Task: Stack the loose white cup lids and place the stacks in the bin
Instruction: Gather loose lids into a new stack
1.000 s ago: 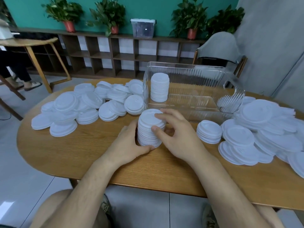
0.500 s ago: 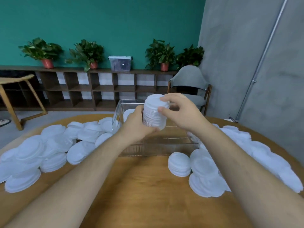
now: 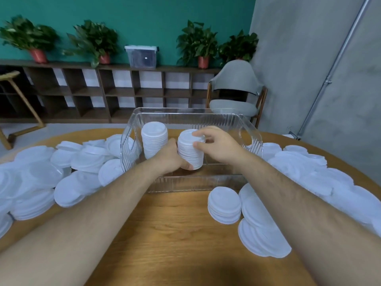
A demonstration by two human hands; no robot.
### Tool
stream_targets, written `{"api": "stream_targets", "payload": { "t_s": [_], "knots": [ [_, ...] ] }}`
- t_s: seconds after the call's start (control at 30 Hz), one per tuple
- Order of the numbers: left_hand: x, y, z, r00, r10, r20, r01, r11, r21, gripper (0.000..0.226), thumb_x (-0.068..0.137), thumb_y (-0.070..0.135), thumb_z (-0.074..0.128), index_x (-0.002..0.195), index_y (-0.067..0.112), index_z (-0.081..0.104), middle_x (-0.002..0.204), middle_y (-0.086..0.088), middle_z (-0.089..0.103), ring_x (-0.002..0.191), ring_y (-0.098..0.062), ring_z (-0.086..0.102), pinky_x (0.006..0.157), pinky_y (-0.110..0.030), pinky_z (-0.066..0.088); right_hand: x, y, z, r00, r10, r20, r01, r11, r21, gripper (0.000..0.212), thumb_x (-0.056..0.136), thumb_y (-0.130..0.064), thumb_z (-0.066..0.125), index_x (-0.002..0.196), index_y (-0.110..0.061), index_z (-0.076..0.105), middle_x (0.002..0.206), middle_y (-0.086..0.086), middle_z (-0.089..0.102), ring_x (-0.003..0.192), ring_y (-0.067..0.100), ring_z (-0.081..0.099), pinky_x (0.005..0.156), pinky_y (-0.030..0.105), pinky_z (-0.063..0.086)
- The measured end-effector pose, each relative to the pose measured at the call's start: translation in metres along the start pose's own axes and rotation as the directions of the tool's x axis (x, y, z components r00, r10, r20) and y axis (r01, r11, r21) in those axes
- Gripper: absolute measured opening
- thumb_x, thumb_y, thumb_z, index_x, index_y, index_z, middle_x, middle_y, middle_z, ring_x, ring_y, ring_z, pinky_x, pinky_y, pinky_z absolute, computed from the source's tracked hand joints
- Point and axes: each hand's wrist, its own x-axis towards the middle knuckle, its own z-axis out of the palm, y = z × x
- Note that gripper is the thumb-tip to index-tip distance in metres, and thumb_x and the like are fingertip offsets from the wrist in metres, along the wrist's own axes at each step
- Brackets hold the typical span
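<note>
White plastic everywhere: a tall held stack (image 3: 190, 151) of cup lids, upright inside the clear ribbed bin (image 3: 255, 137), just right of a second stack (image 3: 154, 141) standing toward the bin's far left corner. Gripped from both sides: left hand (image 3: 171, 156) wrapped round the lower left of the held stack, fingers curled out of sight behind it, thumb tip showing at the near bottom edge; right hand (image 3: 216, 145) up at the top right, fingertips curled over the uppermost lid, thumb pressed to the side just beneath. Hard to tell whether the base of the held stack touches the bin floor or hangs just above it. Both forearms stretched from the near edge across the wooden table (image 3: 175, 234) and over the bin's near wall. Left of the bin, a broad heap of loose lids (image 3: 41, 178), some overlapping, some in low piles. Right of the bin, another heap of lids (image 3: 309, 172) spreading along the table's right side. Near right, just in front of the bin, a short stack (image 3: 224, 205) beside a few flat overlapping lids. Beyond the table, a grey chair (image 3: 235, 87) at far right, a low dark shelf unit (image 3: 123, 93) along the teal wall, potted plants (image 3: 195, 42) and a lidded storage box (image 3: 142, 56) on top of it.
</note>
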Motion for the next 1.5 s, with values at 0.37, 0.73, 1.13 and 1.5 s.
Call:
{"api": "stream_targets", "payload": {
  "t_s": [0.37, 0.73, 1.13, 1.5],
  "knots": [
    [-0.009, -0.008, -0.014, 0.993, -0.067, 0.097, 0.061, 0.996, 0.060, 0.067, 0.070, 0.009, 0.089, 0.128, 0.011, 0.054, 0.112, 0.005, 0.064, 0.109, -0.018, 0.061, 0.101, -0.039, 0.051, -0.007, 0.014, 0.009, 0.987, -0.118, 0.110, 0.152, 0.907, -0.392, 0.084, 0.071, -0.038, 0.088, 0.141, -0.036, 0.042, 0.153, -0.013, 0.017, 0.134, 0.018, 0.040, 0.104, 0.039, 0.048],
    [-0.015, -0.002, -0.013, 0.998, 0.000, 0.063, 0.000, 1.000, 0.011, 0.073, 0.084, 0.015, 0.080, 0.147, 0.016, 0.044, 0.144, -0.001, 0.053, 0.125, -0.018, 0.056, 0.105, -0.035, 0.048, 0.019, 0.011, 0.026, 0.980, -0.195, 0.033, 0.173, 0.762, -0.624, 0.078, 0.082, -0.029, 0.080, 0.146, -0.026, 0.036, 0.149, -0.003, 0.035, 0.128, 0.022, 0.041, 0.095, 0.036, 0.051],
    [-0.019, 0.001, -0.017, 0.996, 0.083, -0.018, -0.080, 0.990, 0.117, 0.062, 0.092, 0.018, 0.070, 0.148, 0.017, 0.043, 0.149, -0.001, 0.049, 0.126, -0.018, 0.055, 0.108, -0.036, 0.045, 0.024, 0.003, 0.029, 0.974, -0.227, 0.005, 0.169, 0.708, -0.686, 0.068, 0.089, -0.039, 0.070, 0.148, -0.027, 0.037, 0.152, -0.002, 0.037, 0.129, 0.024, 0.044, 0.099, 0.037, 0.046],
    [-0.116, 0.008, -0.037, 0.886, 0.404, -0.227, -0.334, 0.897, 0.291, 0.041, 0.097, 0.017, 0.062, 0.137, 0.015, 0.055, 0.132, 0.000, 0.055, 0.114, -0.013, 0.055, 0.093, -0.025, 0.046, -0.073, -0.067, 0.026, 0.908, -0.418, -0.019, 0.310, 0.703, -0.640, 0.032, 0.101, -0.032, 0.051, 0.129, -0.020, 0.061, 0.123, 0.001, 0.065, 0.110, 0.025, 0.056, 0.083, 0.038, 0.044]
  ]
}}
